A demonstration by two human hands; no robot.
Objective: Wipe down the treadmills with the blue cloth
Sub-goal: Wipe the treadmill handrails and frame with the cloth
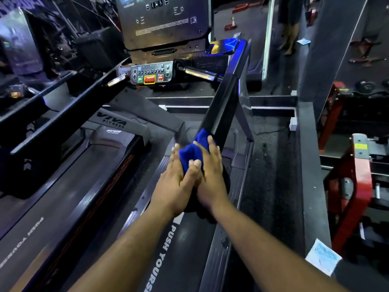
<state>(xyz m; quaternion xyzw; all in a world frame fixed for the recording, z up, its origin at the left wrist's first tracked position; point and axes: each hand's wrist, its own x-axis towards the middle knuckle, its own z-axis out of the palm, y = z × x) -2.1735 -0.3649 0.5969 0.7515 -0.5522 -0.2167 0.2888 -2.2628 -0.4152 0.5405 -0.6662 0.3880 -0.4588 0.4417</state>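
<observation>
While both my hands meet on the blue cloth [192,151], it sits bunched on the treadmill's right handrail [223,104].
Left hand [175,182]: fingers mostly straight, pressing the cloth. Right hand [210,175]: curled round cloth and rail.

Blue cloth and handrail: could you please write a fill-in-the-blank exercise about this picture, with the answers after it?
1. Both hands press the ____ cloth against the treadmill's right handrail.
2. The left hand lies partly over the ____ hand.
3. On the control panel, the large button in the middle is ____.
4. The words "PUSH YOURSELF" are printed beside the treadmill's ____.

Answers: blue; right; red; belt
</observation>
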